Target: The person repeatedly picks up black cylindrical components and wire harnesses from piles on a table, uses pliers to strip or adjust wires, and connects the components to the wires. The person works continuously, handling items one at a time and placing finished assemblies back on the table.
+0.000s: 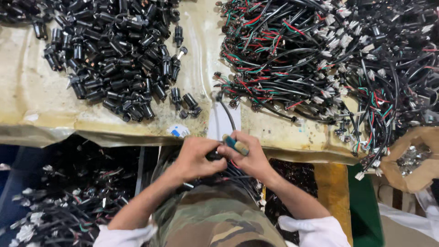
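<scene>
My left hand and my right hand meet just below the table's front edge, over my lap. Together they pinch a small black connector on a black cable that runs up onto the table. My right hand also grips a small tool with a blue and tan handle. More black wires hang beneath both hands.
A heap of black cylindrical plugs covers the table's left. A tangle of black, red and green wire harnesses fills the right. A small white and blue cap lies at the edge. Wire bundles lie lower left; a brown bag stands right.
</scene>
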